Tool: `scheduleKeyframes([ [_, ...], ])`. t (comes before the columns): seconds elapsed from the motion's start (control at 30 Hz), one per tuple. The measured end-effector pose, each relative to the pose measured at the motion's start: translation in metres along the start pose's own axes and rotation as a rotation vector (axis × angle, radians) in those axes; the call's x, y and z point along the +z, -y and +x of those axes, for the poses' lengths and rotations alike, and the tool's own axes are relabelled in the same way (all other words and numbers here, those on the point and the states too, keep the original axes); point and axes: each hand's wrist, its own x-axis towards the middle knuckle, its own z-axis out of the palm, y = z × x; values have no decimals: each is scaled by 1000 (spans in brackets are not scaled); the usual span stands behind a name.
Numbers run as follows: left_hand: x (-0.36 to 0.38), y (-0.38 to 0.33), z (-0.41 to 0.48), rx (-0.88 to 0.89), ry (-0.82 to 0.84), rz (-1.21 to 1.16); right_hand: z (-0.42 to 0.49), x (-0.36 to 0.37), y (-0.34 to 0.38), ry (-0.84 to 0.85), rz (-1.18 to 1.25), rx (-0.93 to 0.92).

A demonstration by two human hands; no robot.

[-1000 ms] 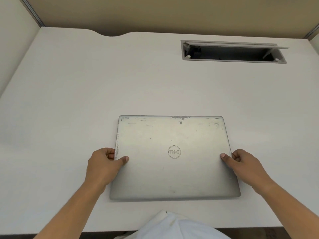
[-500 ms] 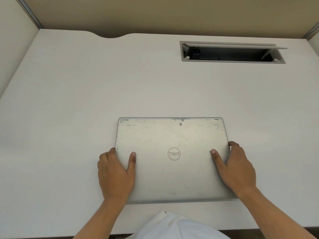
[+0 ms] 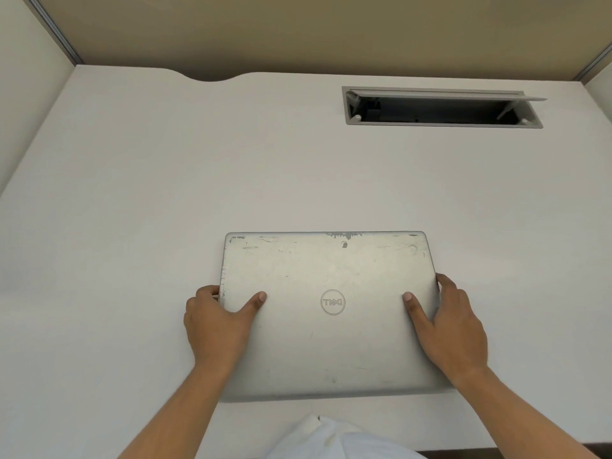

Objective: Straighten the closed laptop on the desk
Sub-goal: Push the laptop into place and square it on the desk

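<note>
- A closed silver laptop (image 3: 331, 313) lies flat on the white desk (image 3: 132, 210), close to the desk's near edge and roughly midway along it.
- Its far edge runs about parallel to the desk's far edge, and its near edge about parallel to the desk's near edge, so it sits square to the desk.
- The lid faces up, with a round logo (image 3: 332, 302) at its middle; scuffs and worn paint show along the far edge and the far-left corner.
- The left hand (image 3: 217, 326) holds the laptop's left side: the thumb lies on top of the lid, pointing toward the logo, while the other fingers curl around the left edge.
- The right hand (image 3: 450, 329) mirrors this on the right side: the thumb rests flat on the lid and the other fingers wrap around the right edge.
- Each hand thus pinches its side of the laptop between thumb above and fingers at the edge; the fingertips below the edge are hidden.
- Both bare forearms reach in from the desk's near edge, crossing the laptop's near corners.
- A bit of white cloth (image 3: 331, 438) shows at the near edge, between the forearms.
- Near the desk's far-right corner, well apart from the laptop, a grey cable hatch (image 3: 443, 122) is set into the desk, its lid propped open over a dark recess.
- A curved notch (image 3: 212, 77) cuts into the far edge left of centre.
- Partition walls (image 3: 298, 31) rise behind the desk and at both sides.
</note>
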Motion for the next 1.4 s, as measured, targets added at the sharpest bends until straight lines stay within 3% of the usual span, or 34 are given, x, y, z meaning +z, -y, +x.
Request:
scheduleKeyframes([
  [0.33,0,-1,5,-86,0,-44,1,-3,9,49,84,75],
  [0.6,-7,-15,16,-224,140,-44,17,-5,9,125,325,269],
  [0.97,-4,-25,33,-479,132,-400,36,-7,6,131,567,416],
  [1.4,-9,-76,114,-430,135,-441,111,-15,48,132,677,389],
])
